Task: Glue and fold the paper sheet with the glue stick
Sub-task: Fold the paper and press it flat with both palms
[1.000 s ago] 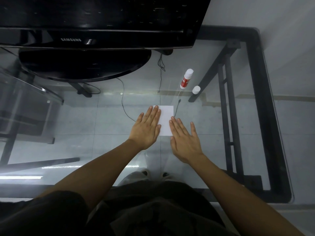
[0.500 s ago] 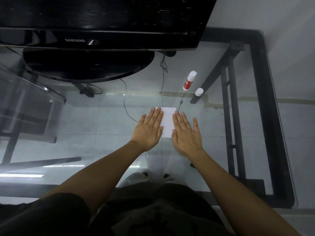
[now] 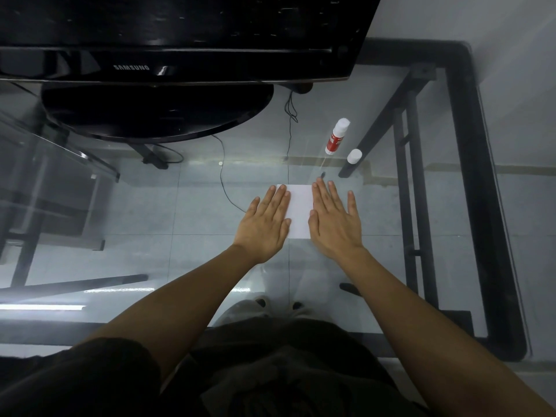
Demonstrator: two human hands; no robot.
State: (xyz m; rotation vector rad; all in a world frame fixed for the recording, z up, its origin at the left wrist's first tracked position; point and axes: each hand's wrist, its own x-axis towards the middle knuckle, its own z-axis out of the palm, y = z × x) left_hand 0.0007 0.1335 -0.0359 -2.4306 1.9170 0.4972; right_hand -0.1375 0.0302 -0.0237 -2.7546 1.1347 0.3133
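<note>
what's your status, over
Left hand and right hand flat, pressing paper. Glue stick uncapped, cap beside it. Nothing in the way.

Home or office: monitor on glass desk.

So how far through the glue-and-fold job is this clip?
Late stage, seemingly. The paper sheet looks folded small on the glass table; the glue stick lies set aside, uncapped, beside its cap. Left hand and right hand press flat. Left: capping the stick, perhaps.
</note>
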